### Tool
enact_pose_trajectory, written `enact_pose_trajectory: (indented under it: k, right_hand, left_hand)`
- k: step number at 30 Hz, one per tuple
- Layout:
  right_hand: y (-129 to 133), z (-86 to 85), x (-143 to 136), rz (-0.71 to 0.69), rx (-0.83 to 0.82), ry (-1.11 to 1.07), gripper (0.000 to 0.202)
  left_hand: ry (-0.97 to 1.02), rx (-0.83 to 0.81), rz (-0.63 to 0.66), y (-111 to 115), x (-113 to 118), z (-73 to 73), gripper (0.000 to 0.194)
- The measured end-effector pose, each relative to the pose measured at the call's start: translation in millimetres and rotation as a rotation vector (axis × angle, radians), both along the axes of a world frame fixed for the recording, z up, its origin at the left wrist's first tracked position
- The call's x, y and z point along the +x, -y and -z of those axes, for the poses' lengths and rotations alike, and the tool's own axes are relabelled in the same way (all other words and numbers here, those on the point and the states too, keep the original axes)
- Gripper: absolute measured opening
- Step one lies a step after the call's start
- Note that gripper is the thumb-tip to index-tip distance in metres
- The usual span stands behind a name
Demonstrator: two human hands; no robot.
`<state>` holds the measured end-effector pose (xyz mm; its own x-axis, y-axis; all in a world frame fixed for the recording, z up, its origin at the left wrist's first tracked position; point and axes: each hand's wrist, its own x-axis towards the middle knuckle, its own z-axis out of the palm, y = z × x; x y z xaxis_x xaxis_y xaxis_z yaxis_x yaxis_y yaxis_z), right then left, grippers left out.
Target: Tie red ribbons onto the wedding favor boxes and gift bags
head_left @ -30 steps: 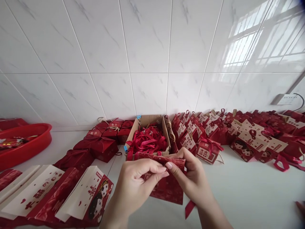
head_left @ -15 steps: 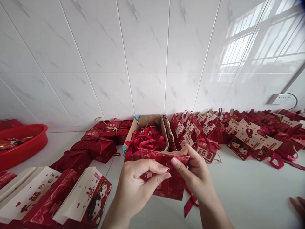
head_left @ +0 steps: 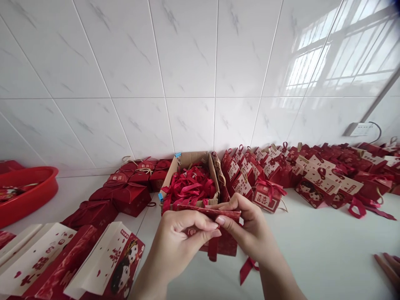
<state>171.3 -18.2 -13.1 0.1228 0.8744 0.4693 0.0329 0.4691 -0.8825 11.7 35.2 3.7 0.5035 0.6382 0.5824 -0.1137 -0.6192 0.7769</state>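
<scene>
A dark red gift box (head_left: 229, 243) is between my hands at the lower middle, its top edge turned toward me. My left hand (head_left: 184, 241) pinches at the middle of that edge, thumb and forefinger nearly together; a red ribbon end hangs below them. My right hand (head_left: 246, 227) grips the right part of the top edge, thumb in front and fingers behind. Another piece of red ribbon (head_left: 248, 268) hangs below my right wrist. Just behind stands a cardboard box (head_left: 170, 177) full of loose red ribbons (head_left: 192, 183).
Finished red and cream boxes (head_left: 315, 187) fill the back right. Dark red boxes (head_left: 133, 198) stand back left, cream-and-red ones (head_left: 96, 262) at the front left. A red basin (head_left: 34, 200) is far left. Another person's fingers (head_left: 387, 266) show at the right edge.
The view has shifted slightly. The held box's top edge has tipped lower, and a ribbon end now hangs under my left fingertips. Both hands keep their hold.
</scene>
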Motion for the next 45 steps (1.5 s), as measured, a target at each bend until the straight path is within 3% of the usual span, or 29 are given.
enact_pose_trajectory:
  k: [4, 8, 11, 15, 23, 37, 41, 45]
  right_hand:
    - [-1, -0.6, 3, -0.100, -0.054, -0.043, 0.018]
    - [-2, 2.4, 4, -0.115, -0.051, -0.039, 0.019]
    - [-5, 3.8, 3, -0.116, -0.064, -0.057, 0.022]
    - [-8, 3.2, 7, -0.082, -0.049, -0.108, 0.023]
    - [-4, 2.4, 16, 0.123, 0.010, -0.034, 0.015]
    - [3, -0.5, 9, 0.114, 0.118, 0.038, 0.010]
    - [1, -2.0, 7, 0.093, 0.173, 0.085, 0.011]
    - [-2, -0.4, 8, 0.141, 0.247, 0.175, 0.007]
  left_hand:
    - [-0.015, -0.005, 0.096, -3, -3, 1.3, 0.019]
    - [0.022, -0.062, 0.223, -3, -4, -0.9, 0.020]
    - [0.024, -0.092, 0.238, -4, -3, -1.9, 0.019]
    - [0.017, 0.023, 0.136, -8, 3, -0.3, 0.017]
    - [0.031, 0.305, -0.114, -12, 5, 2.4, 0.020]
    - [-0.026, 0.433, -0.190, -14, 1, 0.6, 0.017]
    - [-0.053, 0.451, -0.346, -12, 2, -0.7, 0.014]
    - [-0.028, 0.395, -0.484, -13, 2, -0.5, 0.025]
